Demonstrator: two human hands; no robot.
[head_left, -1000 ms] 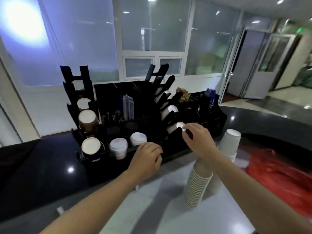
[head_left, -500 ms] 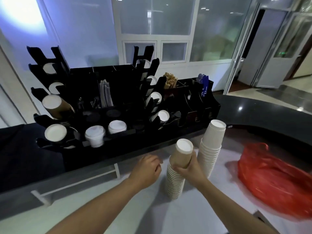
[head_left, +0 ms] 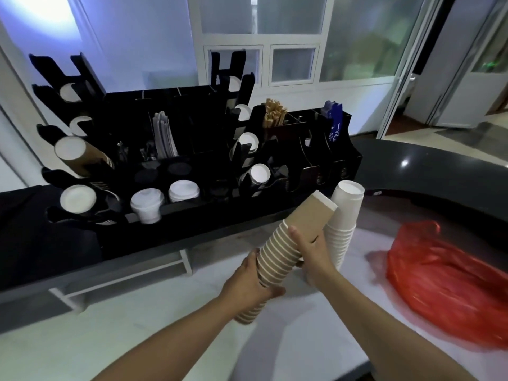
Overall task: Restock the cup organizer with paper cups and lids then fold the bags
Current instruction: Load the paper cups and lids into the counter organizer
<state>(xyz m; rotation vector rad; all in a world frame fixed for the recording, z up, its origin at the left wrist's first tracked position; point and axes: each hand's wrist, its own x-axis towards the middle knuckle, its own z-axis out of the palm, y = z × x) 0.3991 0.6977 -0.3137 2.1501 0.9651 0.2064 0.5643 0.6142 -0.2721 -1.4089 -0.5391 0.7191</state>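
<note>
Brown cup stack (head_left: 286, 251) lifted off counter (head_left: 165, 312), tilted toward cup organizer (head_left: 192, 160). Left hand (head_left: 247, 281) fingers gripping lower stack, right hand (head_left: 312, 251) upper. Advise: align with empty slot, slide in steadily, support base.

Single head-worn wide-angle view, forward and down, close over counter (head_left: 165, 339) and organizer (head_left: 192, 215).
</note>
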